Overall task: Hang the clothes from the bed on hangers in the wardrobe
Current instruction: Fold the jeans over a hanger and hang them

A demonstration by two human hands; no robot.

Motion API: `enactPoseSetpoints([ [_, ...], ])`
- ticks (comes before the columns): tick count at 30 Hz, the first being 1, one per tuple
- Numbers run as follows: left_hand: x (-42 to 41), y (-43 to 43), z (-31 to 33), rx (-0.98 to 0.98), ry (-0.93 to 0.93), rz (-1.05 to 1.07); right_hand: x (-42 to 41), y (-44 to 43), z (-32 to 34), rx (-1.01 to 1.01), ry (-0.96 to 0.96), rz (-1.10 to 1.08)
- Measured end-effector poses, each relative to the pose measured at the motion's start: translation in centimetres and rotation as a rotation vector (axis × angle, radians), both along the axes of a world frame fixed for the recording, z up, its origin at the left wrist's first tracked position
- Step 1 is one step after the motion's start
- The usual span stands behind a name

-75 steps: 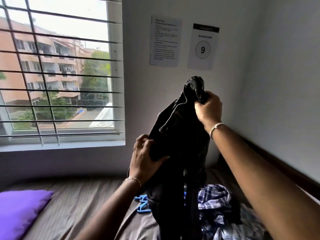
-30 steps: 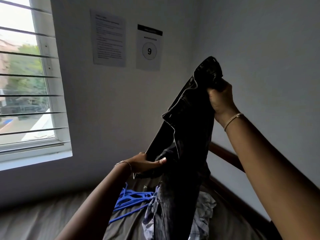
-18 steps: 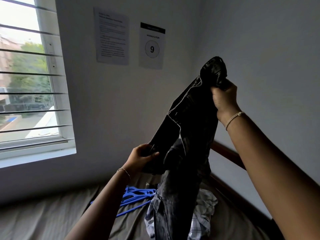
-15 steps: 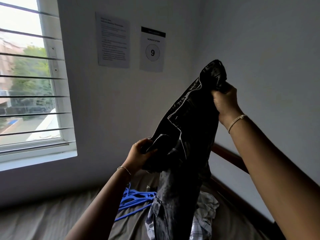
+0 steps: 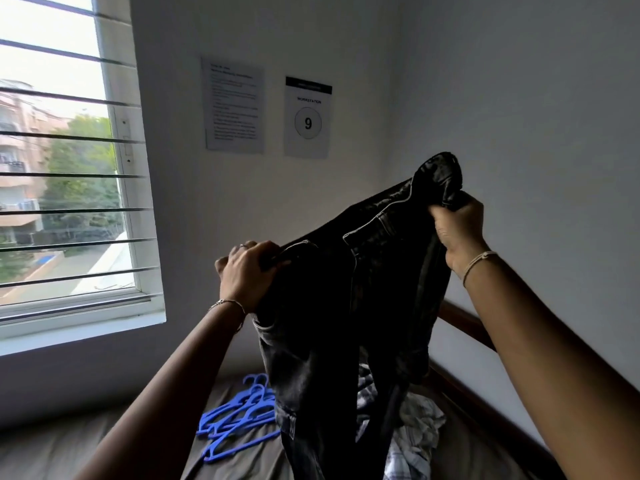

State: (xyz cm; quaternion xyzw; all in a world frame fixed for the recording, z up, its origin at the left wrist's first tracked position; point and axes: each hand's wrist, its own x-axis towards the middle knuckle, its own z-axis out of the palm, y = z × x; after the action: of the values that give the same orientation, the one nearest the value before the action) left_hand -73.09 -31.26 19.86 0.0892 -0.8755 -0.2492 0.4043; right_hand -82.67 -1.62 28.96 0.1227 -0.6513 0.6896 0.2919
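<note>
Risk: the right hand (image 5: pixel 457 233) has only a bunched corner of the jeans (image 5: pixel 346 306), and the left hand (image 5: pixel 246 275) has the other side of the waistband. That is heavy denim hanging from two small handfuls. If either fist slackens during a regrip, that side drops and the jeans fall back onto the clothes pile (image 5: pixel 412 431). Picking up a hanger means freeing one hand, so the full weight goes to one fist. I'd call that the likeliest slip point. The legs hang down into the pile, so pulling away could drag a shirt along or snag the hangers (image 5: pixel 235 420).

Grip: both hands are clenched on the waistband.
- Right hand: higher, fingers curled round a wad of fabric, with some sticking out above the fist.
- Left hand: lower, fingers curled over the top edge.
- The waistband is stretched between them, slanting up to the right.

Outward: the jeans are held in the air over the bed (image 5: pixel 69 455). The blue hangers sit in a heap on the bed just left of the legs, none on a garment. A wooden rail (image 5: pixel 464 323) runs along the right wall, the window (image 5: pixel 62 168) is on the left, and two printed sheets (image 5: pixel 233 105) are on the wall ahead. The wardrobe is not in view.
</note>
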Motion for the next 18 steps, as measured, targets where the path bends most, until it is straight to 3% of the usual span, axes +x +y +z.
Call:
enactPoseSetpoints([
  [12, 3.2, 0.1, 4.2, -0.147, 0.087, 0.074, 5.9, -1.2, 3.3, 0.030, 0.191, 0.316],
  [18, 4.2, -1.3, 6.5, -0.363, 0.078, 0.103, 1.8, -2.5, 3.6, 0.107, 0.055, 0.088],
])
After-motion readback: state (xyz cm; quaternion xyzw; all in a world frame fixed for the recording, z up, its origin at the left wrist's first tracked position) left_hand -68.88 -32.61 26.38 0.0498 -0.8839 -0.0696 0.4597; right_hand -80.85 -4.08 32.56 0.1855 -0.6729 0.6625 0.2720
